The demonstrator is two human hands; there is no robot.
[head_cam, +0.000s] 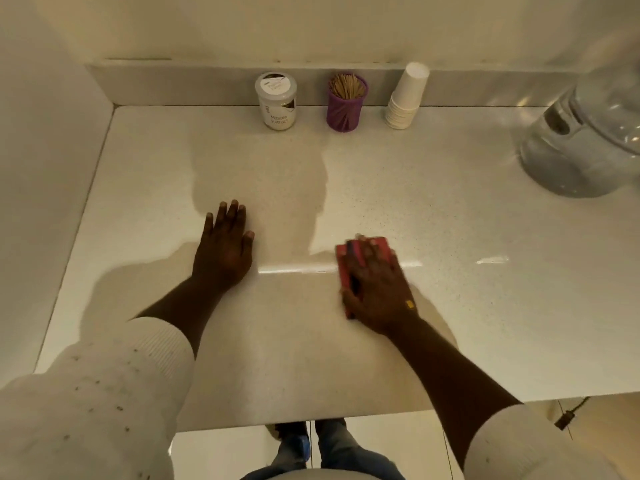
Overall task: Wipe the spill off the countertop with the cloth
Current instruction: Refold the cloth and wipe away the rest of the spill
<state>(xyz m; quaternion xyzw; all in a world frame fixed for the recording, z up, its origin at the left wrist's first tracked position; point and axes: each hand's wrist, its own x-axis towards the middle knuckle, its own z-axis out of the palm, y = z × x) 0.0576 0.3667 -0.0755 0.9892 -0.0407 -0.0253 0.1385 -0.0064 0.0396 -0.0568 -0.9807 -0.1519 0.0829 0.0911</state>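
Note:
A red cloth [346, 261] lies flat on the pale speckled countertop [450, 237], right of centre. My right hand [375, 289] presses down on it, fingers spread over the cloth, and the hand looks blurred. Only the cloth's left and far edges show past the fingers. My left hand [225, 244] rests flat on the counter to the left, fingers together, holding nothing. A thin wet streak [298, 270] glints on the surface between the two hands and continues right of the cloth.
Against the back ledge stand a white jar [277, 102], a purple cup of wooden sticks [346, 103] and a tilted stack of white paper cups [407, 97]. A clear water dispenser [581, 140] fills the right corner. A wall [45, 168] closes the left side.

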